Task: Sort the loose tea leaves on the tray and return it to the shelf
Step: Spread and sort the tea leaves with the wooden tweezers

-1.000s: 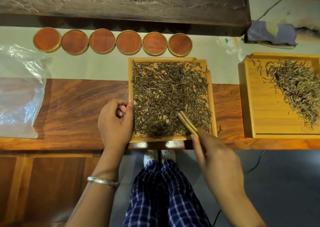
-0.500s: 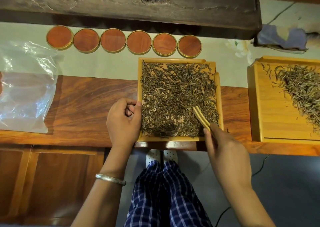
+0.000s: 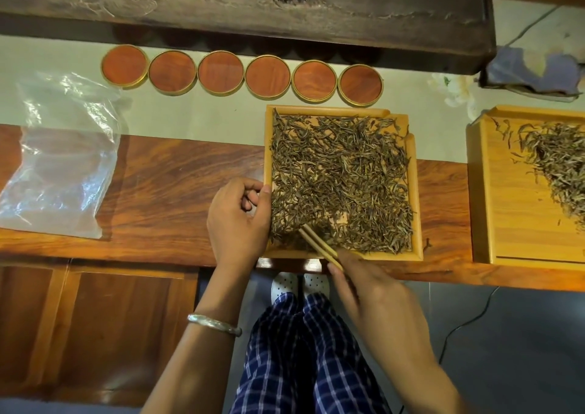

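At the desk's front edge, the left hand grips the tray while the right hand pinches tongs in the tea.

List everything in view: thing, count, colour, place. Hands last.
tray: one, pale wood, centre of the table, covered in tea leaves
tea leaves: dark brown, spread across the tray
second tray: one, pale wood, right, with a leaf pile
lids: six, red-brown with gold rims, in a row behind the tray
bag: one, clear plastic, left
table: brown wood
tweezers: one, bamboo, tips in the leaves
bracelet: one, silver, left wrist
left hand: at the tray's left edge, fingers curled
right hand: holds the tweezers
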A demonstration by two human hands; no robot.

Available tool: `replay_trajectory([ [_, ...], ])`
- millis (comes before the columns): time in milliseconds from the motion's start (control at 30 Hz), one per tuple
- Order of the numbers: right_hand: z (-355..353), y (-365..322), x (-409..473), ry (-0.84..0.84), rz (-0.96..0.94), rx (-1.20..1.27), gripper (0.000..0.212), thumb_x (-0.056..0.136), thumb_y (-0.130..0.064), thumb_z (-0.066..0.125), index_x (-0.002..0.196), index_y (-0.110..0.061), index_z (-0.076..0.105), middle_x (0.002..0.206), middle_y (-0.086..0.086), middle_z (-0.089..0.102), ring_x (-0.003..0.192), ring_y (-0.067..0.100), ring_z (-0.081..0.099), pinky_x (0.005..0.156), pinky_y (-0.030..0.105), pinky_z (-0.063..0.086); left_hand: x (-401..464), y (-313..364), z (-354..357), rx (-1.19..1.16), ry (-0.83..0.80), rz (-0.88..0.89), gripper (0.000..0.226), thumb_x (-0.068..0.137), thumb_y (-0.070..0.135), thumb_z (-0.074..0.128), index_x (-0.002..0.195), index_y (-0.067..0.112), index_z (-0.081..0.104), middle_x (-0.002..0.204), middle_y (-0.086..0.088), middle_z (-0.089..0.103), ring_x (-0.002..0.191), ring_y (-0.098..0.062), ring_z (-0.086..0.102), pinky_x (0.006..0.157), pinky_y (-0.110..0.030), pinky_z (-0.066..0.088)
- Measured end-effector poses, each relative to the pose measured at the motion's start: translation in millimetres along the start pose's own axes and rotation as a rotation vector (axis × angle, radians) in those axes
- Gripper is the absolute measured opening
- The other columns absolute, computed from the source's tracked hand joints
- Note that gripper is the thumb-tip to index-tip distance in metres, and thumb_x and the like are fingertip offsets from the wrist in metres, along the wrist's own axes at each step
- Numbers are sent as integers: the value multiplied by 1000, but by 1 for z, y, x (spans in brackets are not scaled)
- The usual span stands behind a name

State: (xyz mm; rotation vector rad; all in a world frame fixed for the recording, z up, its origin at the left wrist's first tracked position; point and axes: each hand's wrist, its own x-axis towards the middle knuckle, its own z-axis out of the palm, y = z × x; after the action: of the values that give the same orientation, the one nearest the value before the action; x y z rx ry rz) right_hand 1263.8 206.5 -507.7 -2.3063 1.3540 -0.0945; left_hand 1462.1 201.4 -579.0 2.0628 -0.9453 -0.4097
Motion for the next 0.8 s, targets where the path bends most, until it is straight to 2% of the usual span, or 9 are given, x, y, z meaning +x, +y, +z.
replay_trajectory([
  [133, -3, 7, -1, 55, 25, 6, 34, 91, -31, 54, 114, -9, 67, 81, 6, 72, 57, 22, 67, 40, 36, 53, 0, 0, 1, 3, -2, 8, 11, 87, 30, 61, 79, 22, 64, 67, 9, 54, 64, -12, 50, 59, -32, 44],
  [333, -8, 10, -2, 100, 65, -3, 36, 89, -30, 54, 110, -6, 69, 76, 8, 72, 50, 23, 65, 37, 28, 45, 0, 0, 0, 15, 5, 13, 9, 87, 27, 62, 78, 26, 61, 65, 13, 52, 64, -5, 48, 59, -20, 37],
  [467, 4, -17, 1, 72, -13, 8, 33, 90, -31, 57, 113, -10, 68, 80, 6, 72, 50, 22, 64, 35, 34, 50, 0, 1, -1, 25, 5, 18, 10, 88, 25, 60, 77, 26, 59, 67, 10, 53, 63, -12, 49, 59, -23, 37],
  [667, 16, -27, 4, -23, -26, -91, 30, 90, -33, 62, 112, -14, 68, 75, 3, 70, 49, 20, 63, 35, 31, 49, 0, 2, -1, 16, 0, 25, 10, 87, 25, 59, 78, 21, 61, 67, 6, 55, 63, -13, 49, 60, -27, 39],
  [800, 13, -20, 1, 11, -15, -62, 32, 92, -34, 54, 113, -14, 68, 77, 3, 71, 50, 21, 63, 36, 33, 50, 0, 0, 0, 9, 2, 19, 11, 87, 27, 58, 78, 21, 61, 67, 7, 56, 63, -12, 49, 59, -25, 38],
])
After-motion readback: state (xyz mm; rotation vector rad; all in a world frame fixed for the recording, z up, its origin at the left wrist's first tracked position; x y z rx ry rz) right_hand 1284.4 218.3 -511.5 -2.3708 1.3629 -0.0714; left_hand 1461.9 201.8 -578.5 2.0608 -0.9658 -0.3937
